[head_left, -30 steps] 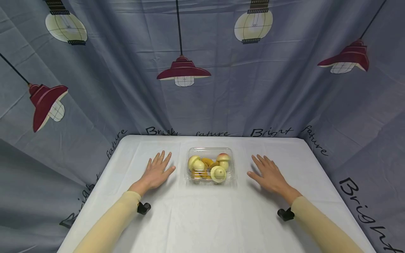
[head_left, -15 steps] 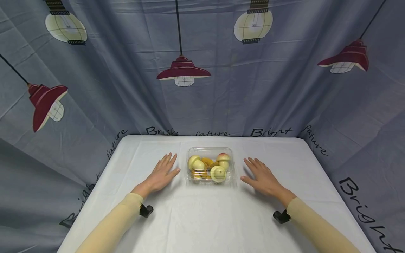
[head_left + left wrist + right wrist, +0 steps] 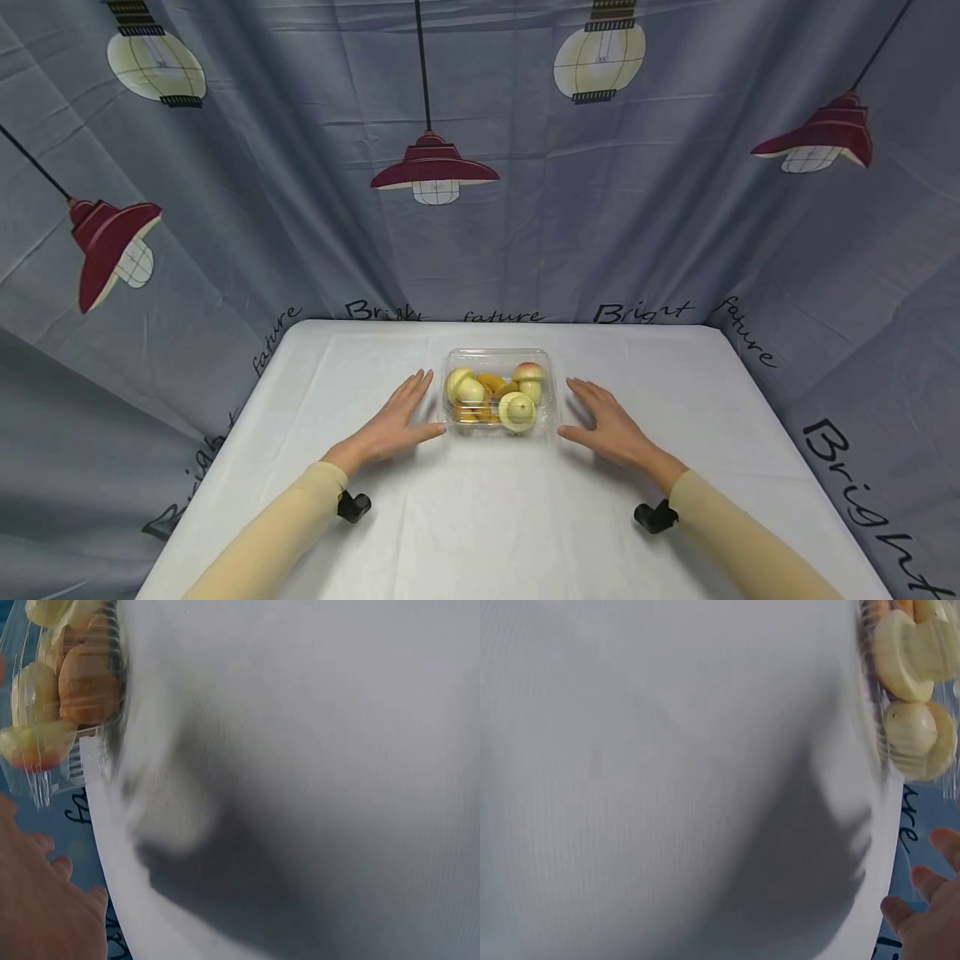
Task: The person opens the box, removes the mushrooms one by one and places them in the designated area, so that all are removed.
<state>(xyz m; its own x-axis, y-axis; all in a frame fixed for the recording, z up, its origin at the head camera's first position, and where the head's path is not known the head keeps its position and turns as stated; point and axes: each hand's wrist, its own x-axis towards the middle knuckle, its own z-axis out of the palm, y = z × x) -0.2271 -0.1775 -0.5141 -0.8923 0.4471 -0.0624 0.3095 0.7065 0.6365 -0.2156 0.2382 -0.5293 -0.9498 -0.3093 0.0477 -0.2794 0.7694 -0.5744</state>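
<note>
A clear plastic clamshell box (image 3: 498,362) stands on the white table, holding several mushroom-shaped pieces. Some are pale with rounded caps, such as the mushroom (image 3: 517,412) at its front right; others are orange-brown, like the piece (image 3: 88,684) in the left wrist view. Just left of the box is my left hand (image 3: 393,423), fingers extended and thumb spread. My right hand (image 3: 606,427) mirrors it on the other side, fingers straight and thumb apart. Neither hand appears to touch the box, and both hold nothing.
The box and hands are over a table with a white cloth (image 3: 480,517). Behind and beside it hangs a blue-grey curtain (image 3: 510,250) printed with lamps and lettering. A small black camera (image 3: 354,506) sits at the left wrist, another camera (image 3: 656,517) at the right.
Both hands have moved inward toward the box, the left one rightward and the right one leftward. The box has stayed in place.
</note>
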